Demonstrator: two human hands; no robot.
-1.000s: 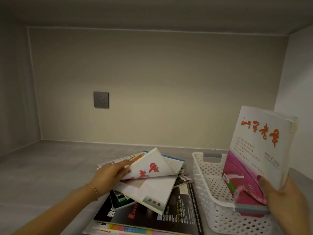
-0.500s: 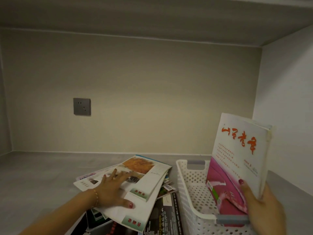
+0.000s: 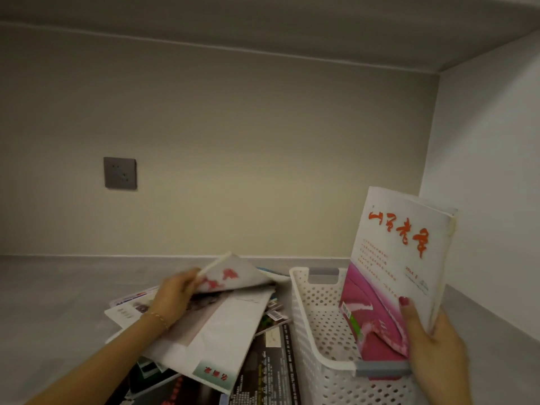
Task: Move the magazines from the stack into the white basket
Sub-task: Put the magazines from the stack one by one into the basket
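The right hand (image 3: 435, 343) clamps a white-and-pink magazine (image 3: 400, 264) upright, thumb on the cover, its lower edge inside the white basket (image 3: 309, 325) at the right. It should slide down against the right wall, leaving room. The left hand (image 3: 175, 296) pinches the lifted corner of a thin magazine (image 3: 230, 276) atop the messy stack (image 3: 228, 340) just left of the basket; best to gather the whole issue, not one page.

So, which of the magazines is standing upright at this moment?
The white and pink magazine with red title characters, held by the right hand with its lower end inside the white basket. The others lie in the stack.
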